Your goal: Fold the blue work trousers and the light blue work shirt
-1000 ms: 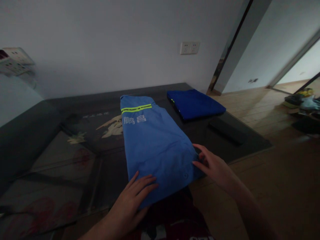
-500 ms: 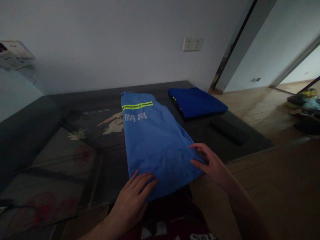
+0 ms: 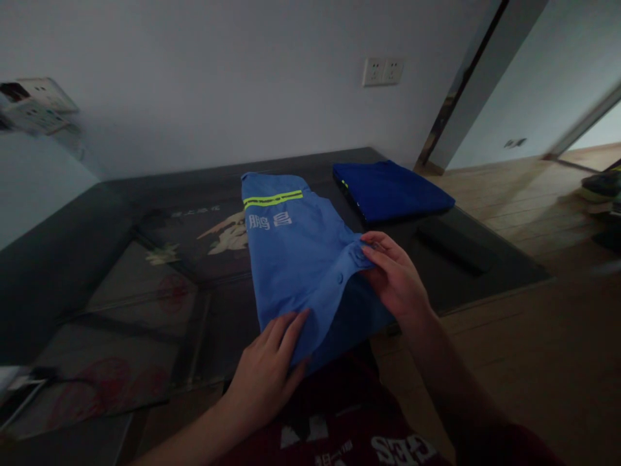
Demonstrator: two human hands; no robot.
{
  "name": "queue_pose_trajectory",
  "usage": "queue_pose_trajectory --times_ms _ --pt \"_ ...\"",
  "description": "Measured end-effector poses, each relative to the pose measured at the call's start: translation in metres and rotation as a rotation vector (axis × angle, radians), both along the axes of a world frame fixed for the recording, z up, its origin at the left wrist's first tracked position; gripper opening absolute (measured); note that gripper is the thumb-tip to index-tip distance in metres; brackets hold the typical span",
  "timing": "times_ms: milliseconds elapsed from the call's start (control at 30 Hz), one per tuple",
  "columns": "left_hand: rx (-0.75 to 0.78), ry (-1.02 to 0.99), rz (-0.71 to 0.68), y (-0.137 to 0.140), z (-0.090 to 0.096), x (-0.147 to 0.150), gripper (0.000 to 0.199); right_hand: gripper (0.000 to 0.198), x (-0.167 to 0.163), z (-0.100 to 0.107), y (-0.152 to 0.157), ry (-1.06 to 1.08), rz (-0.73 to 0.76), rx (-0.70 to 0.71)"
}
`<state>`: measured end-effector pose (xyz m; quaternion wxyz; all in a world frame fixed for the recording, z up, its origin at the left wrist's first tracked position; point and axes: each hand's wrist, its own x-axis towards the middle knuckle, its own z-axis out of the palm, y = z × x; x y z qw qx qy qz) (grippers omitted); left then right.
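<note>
A light blue work shirt [image 3: 295, 249], folded lengthwise, lies on a dark table with a yellow-green reflective strip and white characters near its far end. My right hand [image 3: 395, 275] pinches the shirt's right near corner between thumb and fingers and holds it lifted, so the edge with a button curls up and a lower layer shows beneath. At the near left edge, my left hand [image 3: 272, 362] has its fingers over the cloth, with the thumb at the hem.
Behind the right hand lies a folded dark blue garment [image 3: 392, 191]. A black oblong object [image 3: 453, 247] rests near the table's right edge. The dark table [image 3: 223, 310] has a printed bird and flowers and meets the wall at the back. A cable [image 3: 72, 382] lies at lower left.
My right hand has pinched the shirt's near right corner and raised it away from me and slightly left. My left hand stays at the near left edge. The view has shifted slightly.
</note>
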<state>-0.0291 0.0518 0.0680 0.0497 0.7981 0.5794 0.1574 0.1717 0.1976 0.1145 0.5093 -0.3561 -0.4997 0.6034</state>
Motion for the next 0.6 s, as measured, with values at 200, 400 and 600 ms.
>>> queue_pose_trajectory --times_ms 200,400,600 --pt "-0.024 0.017 -0.024 -0.003 0.003 -0.005 0.072 0.021 0.004 0.007 0.003 -0.003 -0.034 0.019" --pt "0.107 0.043 -0.131 -0.013 0.011 -0.011 0.067 0.020 0.046 -0.001 -0.007 -0.178 -0.177 0.076" --pt "0.160 0.077 -0.352 -0.011 0.004 -0.018 0.056 0.017 0.083 -0.027 -0.034 -0.494 -0.266 0.181"
